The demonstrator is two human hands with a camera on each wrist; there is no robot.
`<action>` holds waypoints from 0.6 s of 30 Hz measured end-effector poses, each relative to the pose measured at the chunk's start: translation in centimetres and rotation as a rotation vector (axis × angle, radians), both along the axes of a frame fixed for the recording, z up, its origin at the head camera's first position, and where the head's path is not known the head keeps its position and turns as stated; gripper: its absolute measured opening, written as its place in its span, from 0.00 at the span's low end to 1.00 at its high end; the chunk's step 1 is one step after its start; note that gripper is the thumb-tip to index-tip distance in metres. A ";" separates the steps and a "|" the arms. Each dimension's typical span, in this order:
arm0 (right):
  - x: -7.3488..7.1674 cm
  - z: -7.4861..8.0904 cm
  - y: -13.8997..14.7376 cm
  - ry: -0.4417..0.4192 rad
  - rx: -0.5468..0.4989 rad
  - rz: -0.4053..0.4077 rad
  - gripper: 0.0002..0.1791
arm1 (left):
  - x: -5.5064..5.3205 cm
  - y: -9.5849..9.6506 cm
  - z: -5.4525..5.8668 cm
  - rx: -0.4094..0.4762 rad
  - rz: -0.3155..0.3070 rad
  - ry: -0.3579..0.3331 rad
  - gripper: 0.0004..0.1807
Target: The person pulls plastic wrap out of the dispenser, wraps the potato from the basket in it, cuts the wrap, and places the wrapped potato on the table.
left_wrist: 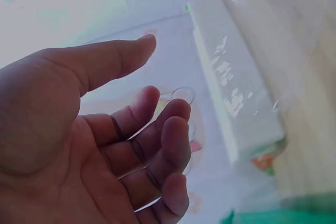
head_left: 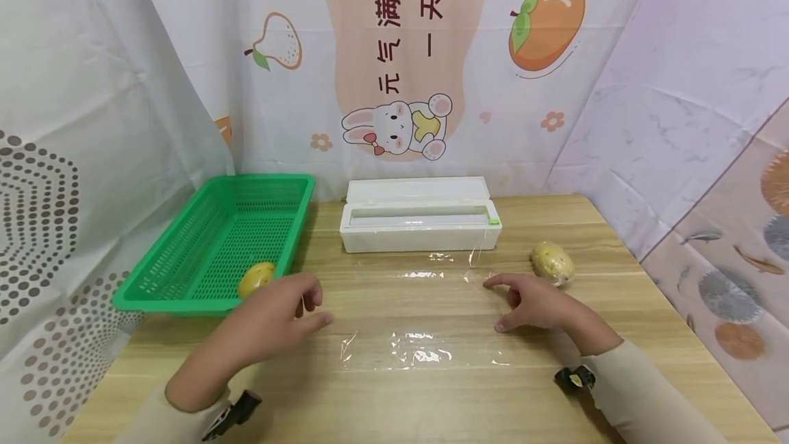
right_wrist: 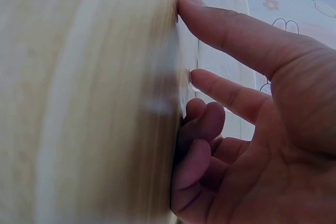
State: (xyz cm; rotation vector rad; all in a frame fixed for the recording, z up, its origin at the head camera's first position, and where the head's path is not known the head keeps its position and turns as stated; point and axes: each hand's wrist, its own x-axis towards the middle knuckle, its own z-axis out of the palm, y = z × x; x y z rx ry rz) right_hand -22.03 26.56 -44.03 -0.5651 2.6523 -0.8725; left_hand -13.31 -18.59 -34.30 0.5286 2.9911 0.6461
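A sheet of clear plastic wrap (head_left: 425,356) lies spread on the wooden table in front of a white wrap dispenser box (head_left: 420,238), whose lid stands raised. My right hand (head_left: 533,303) is at the sheet's right side; in the right wrist view its thumb (right_wrist: 226,24) and index fingertip touch the surface while the other fingers are bent. Beyond that hand sits a potato (head_left: 553,263) covered in shiny film. My left hand (head_left: 277,314) hovers left of the sheet, fingers loosely curved and holding nothing, as the left wrist view confirms.
A green plastic basket (head_left: 212,305) stands at the left, with a yellow potato (head_left: 255,278) inside near its front corner, partly behind the left hand. A green slider (head_left: 494,221) is on the dispenser's right end. A printed curtain (head_left: 277,122) hangs behind the table.
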 end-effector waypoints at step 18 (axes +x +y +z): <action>-0.1 -0.2 0.1 0.002 0.005 -0.002 0.43 | -7.2 -6.3 6.3 -0.060 0.120 0.044 0.18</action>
